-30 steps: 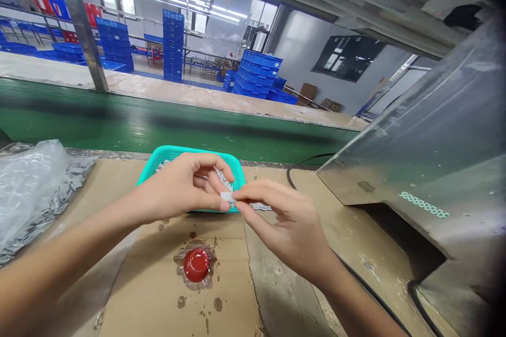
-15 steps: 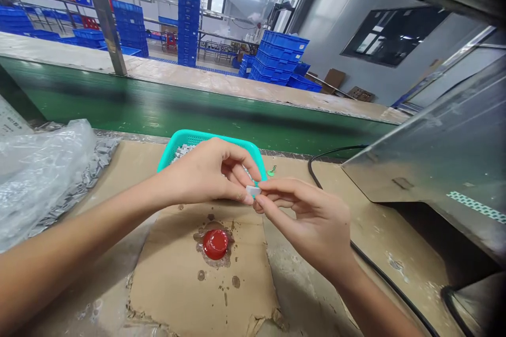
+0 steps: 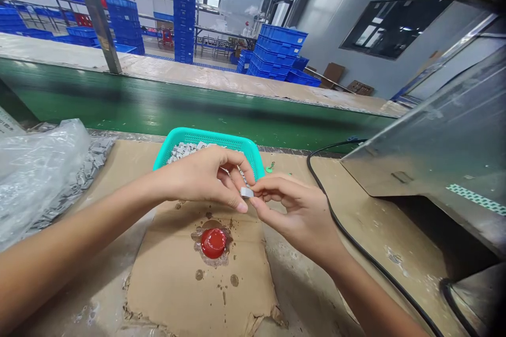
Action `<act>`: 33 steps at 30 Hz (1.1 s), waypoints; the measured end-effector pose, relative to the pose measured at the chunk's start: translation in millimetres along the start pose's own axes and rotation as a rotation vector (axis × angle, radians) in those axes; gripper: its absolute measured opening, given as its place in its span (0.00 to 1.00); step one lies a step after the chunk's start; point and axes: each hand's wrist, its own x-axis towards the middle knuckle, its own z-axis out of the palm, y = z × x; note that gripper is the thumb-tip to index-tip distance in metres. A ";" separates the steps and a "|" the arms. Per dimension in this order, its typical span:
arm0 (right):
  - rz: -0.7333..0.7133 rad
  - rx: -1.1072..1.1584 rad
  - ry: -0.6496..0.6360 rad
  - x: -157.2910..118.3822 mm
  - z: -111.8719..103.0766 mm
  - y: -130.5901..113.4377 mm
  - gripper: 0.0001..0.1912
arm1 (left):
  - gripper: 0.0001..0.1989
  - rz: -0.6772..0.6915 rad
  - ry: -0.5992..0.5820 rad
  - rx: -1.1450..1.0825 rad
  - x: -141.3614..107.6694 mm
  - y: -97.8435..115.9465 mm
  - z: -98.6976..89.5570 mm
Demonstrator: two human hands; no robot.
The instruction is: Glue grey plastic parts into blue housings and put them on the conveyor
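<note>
Being pinched by the left hand [image 3: 197,176] and right hand [image 3: 296,213], a white piece [image 3: 247,192] is held above a teal basket [image 3: 209,138]. A steady grip is called for

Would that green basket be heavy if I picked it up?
It's probably light and a little bendy, because the teal perforated plastic basket has thin, holey walls. The small grey pieces heaped inside might add weight, and could slide out if it tips.

Red plastic cap [image 3: 213,243] sits on stained cardboard sheet [image 3: 197,287]. Clear plastic bag [image 3: 39,168] lies left; black cable [image 3: 348,221] runs beside steel housing [image 3: 430,152]. Green conveyor belt [image 3: 158,110] beyond; blue crates [image 3: 276,55] stacked farther back.
</note>
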 end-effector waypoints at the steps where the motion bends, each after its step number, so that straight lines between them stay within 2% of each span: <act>1: 0.023 0.000 -0.031 0.0 -0.1 -0.3 0.05 | 0.16 0.004 0.015 0.061 0.2 -1.4 -2.4; 3: 0.055 0.002 -0.128 -0.4 0.5 -2.2 0.05 | 0.18 0.012 0.126 0.260 1.8 -7.7 -10.1; 7: 0.068 -0.055 -0.349 -4.1 6.5 -8.0 0.06 | 0.14 -0.031 0.447 0.651 9.8 -35.5 -31.6; 10: 0.022 -0.133 -0.397 -7.8 11.8 -9.9 0.06 | 0.15 -0.092 0.531 0.725 15.4 -57.3 -43.3; 13: -0.024 -0.160 -0.420 -10.5 14.7 -9.1 0.05 | 0.15 -0.107 0.548 0.730 17.6 -67.4 -46.6; 18: -0.045 -0.157 -0.438 -13.2 17.8 -7.3 0.06 | 0.15 -0.083 0.531 0.730 17.6 -67.2 -44.3; 28: -0.016 -0.162 -0.478 -14.0 18.9 -11.3 0.06 | 0.15 -0.082 0.519 0.741 18.2 -69.1 -43.8; 33: 0.006 -0.167 -0.454 -12.8 17.3 -10.6 0.06 | 0.15 -0.079 0.521 0.746 17.6 -69.7 -43.6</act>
